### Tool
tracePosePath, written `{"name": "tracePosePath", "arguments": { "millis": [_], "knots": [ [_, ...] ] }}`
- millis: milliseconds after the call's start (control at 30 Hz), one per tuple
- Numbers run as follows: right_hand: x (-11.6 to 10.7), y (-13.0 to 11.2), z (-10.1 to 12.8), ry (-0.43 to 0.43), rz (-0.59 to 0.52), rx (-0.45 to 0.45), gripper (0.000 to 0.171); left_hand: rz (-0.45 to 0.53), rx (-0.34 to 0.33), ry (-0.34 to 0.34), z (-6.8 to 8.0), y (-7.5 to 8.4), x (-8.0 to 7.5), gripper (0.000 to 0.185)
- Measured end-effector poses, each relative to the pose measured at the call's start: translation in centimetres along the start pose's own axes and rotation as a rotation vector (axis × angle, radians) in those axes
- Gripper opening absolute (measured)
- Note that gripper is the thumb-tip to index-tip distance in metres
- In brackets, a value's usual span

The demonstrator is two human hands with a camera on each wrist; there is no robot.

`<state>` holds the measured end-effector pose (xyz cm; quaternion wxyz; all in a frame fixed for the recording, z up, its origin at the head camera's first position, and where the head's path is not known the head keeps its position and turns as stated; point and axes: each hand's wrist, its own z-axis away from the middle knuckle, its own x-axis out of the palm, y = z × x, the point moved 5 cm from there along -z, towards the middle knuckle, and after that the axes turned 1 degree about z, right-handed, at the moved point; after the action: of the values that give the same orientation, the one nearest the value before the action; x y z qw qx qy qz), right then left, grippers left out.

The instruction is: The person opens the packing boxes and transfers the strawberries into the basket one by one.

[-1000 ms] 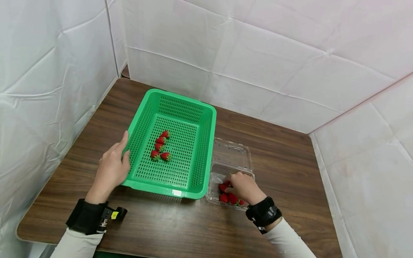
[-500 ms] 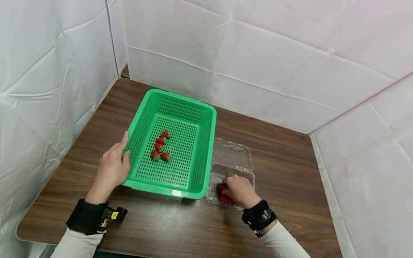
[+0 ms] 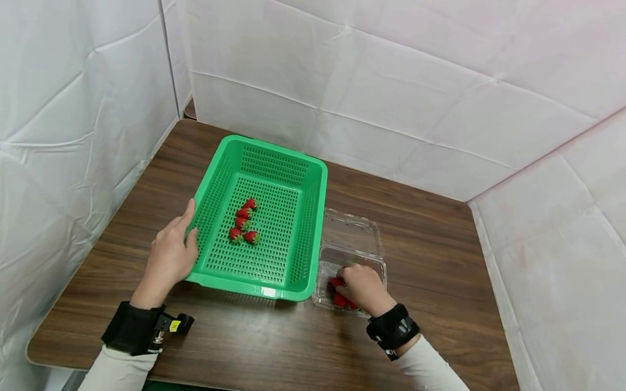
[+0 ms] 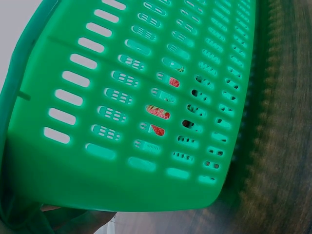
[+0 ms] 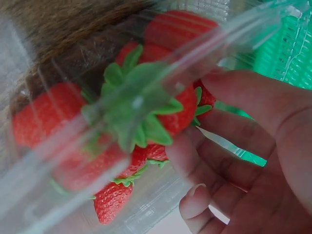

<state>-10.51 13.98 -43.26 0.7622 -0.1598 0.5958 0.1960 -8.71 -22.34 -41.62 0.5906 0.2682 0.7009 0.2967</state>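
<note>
A green slotted basket (image 3: 298, 228) sits mid-table with several strawberries (image 3: 243, 220) on its floor. My left hand (image 3: 171, 255) grips its left rim, thumb over the edge; the left wrist view shows the basket wall (image 4: 146, 161) up close, with berries (image 4: 158, 112) visible through the slots. Right of the basket lies an open clear clamshell box (image 3: 352, 239) holding red strawberries (image 3: 335, 282). My right hand (image 3: 361, 287) is down in the box. In the right wrist view its thumb and fingers (image 5: 195, 156) curl round one strawberry (image 5: 180, 114); other berries (image 5: 44, 114) lie beside it.
A brown wood table (image 3: 430, 260) carries everything, with white padded walls (image 3: 391, 81) close on the left, back and right. The clamshell's lid (image 3: 353, 232) lies flat behind its tray. The table's front edge (image 3: 274, 374) is near my wrists.
My right hand has shifted slightly back and left inside the clamshell and its fingers have closed over the berries. The left hand and the basket have not moved.
</note>
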Motion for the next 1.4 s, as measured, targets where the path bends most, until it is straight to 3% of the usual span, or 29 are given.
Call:
{"name": "tracePosePath", "arguments": {
  "millis": [233,467,833,1100,1400],
  "knots": [
    [-1.1,-0.1,0.0,0.081,-0.033,-0.001,0.018,0.006,0.006,0.009,-0.1,0.0,-0.1,0.060],
    [-3.8,-0.4,0.1,0.098,-0.083,0.007,0.027,0.005,-0.001,0.006,-0.1,-0.1,0.0,0.060],
    [-7.9,-2.0,-0.5,0.178,-0.204,-0.100,0.029,-0.002,-0.007,0.002,0.0,-0.3,0.0,0.061],
    [-9.3,-3.4,-1.1,0.216,-0.285,-0.160,0.030,-0.003,-0.008,-0.002,0.0,0.0,-0.1,0.061],
    [-10.2,-4.1,-1.9,0.236,-0.271,-0.189,0.028,-0.005,-0.009,0.000,0.0,0.0,-0.1,0.061]
  ]
}}
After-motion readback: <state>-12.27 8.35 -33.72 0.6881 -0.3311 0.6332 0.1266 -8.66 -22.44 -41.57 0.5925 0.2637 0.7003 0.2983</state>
